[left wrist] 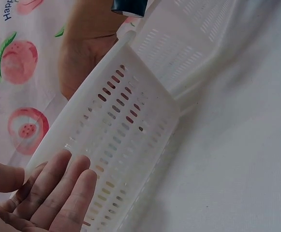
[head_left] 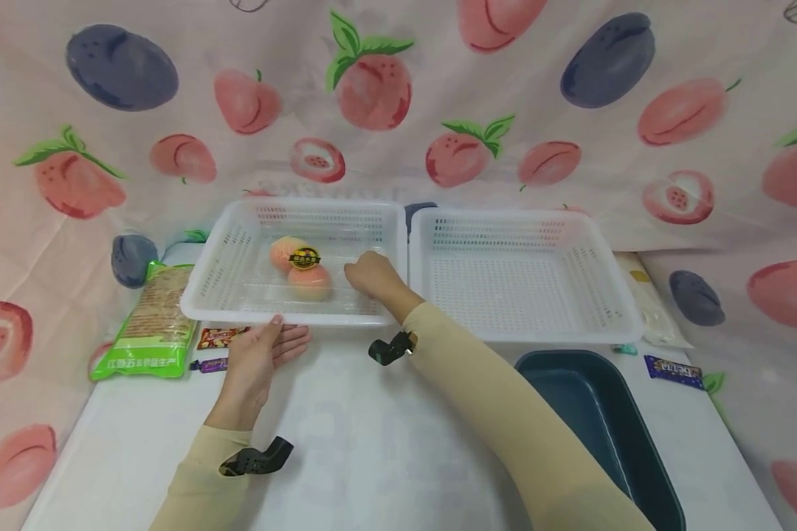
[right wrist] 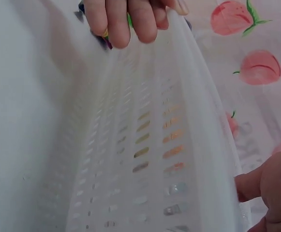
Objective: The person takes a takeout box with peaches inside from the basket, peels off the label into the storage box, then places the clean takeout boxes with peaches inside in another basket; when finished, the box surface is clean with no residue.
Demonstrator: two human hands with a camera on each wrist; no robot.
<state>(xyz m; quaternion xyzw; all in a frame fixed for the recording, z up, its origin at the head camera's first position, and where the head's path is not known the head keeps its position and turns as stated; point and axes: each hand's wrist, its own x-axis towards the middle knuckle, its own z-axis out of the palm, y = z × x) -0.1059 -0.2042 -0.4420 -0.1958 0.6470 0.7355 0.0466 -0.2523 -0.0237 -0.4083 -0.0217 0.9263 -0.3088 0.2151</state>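
Inside the left white basket (head_left: 206,295) lies a clear plastic box (head_left: 259,284) with two round, peach-coloured items (head_left: 309,283) and a black-and-yellow label. My right hand (head_left: 375,274) reaches over the front rim, its curled fingers at the box's right end, seeming to pinch it; the fingertips are hidden. My left hand (head_left: 259,361) touches the basket's front with its fingers straight, palm turned up and thumb near the rim. In the left wrist view the left hand (left wrist: 48,193) lies beside the slotted wall. The right wrist view shows part of the right hand (right wrist: 273,188) beyond the rim.
A second white basket (head_left: 627,317) adjoins on the right, and a dark blue tray (head_left: 637,420) stands before it. A green food bag (head_left: 149,324), a red snack (head_left: 219,338) and a purple candy (head_left: 211,365) lie left. A blue snack bar (head_left: 674,372) and a pale bag (head_left: 657,306) lie right.
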